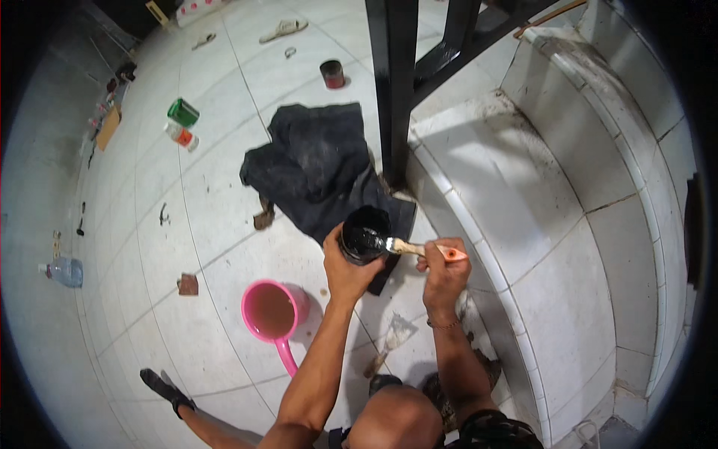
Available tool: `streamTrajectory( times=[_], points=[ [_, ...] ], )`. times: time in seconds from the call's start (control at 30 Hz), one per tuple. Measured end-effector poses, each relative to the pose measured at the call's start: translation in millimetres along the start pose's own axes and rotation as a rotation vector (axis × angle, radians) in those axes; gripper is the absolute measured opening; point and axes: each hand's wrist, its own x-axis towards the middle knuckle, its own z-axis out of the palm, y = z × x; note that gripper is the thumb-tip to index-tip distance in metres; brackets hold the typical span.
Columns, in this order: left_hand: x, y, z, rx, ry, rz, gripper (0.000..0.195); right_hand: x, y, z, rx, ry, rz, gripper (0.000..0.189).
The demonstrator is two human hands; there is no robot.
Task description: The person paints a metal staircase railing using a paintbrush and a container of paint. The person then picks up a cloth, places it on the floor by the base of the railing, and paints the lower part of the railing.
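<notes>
My left hand is wrapped around a can whose inside is coated with glossy black paint. In my right hand is the handle of a paintbrush, bare wood with an orange end. The brush's metal ferrule meets the can's right rim, and its bristles are down inside, hard to make out against the paint. Beneath the can a black cloth garment lies spread on the tiled floor. A black-painted metal post stands just beyond, at the garment's right edge.
White-tiled steps rise on the right. Left of my forearm stands a pink dipper holding brownish liquid. A scraper lies between my arms. Farther off are a small tin, a green can, a bottle and a slipper.
</notes>
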Motion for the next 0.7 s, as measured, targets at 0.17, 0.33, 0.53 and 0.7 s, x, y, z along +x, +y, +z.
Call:
streamTrajectory(
  times=[0.17,0.33,0.53,0.7],
  points=[
    [21,25,-2,-0.045,-0.017,0.108,0.078,11,-10,-7,0.201,0.025,-0.082,0.008],
    [40,45,5,-0.107,0.008,0.1,0.078,28,-28,0,0.311,0.061,-0.133,0.009],
    [60,68,3,-0.165,0.052,0.073,0.077,35,-45,16,0.324,0.114,-0.203,0.008],
    [69,76,-4,-0.155,0.105,0.072,0.076,67,-82,43,0.661,0.275,-0.346,0.012]
  ],
)
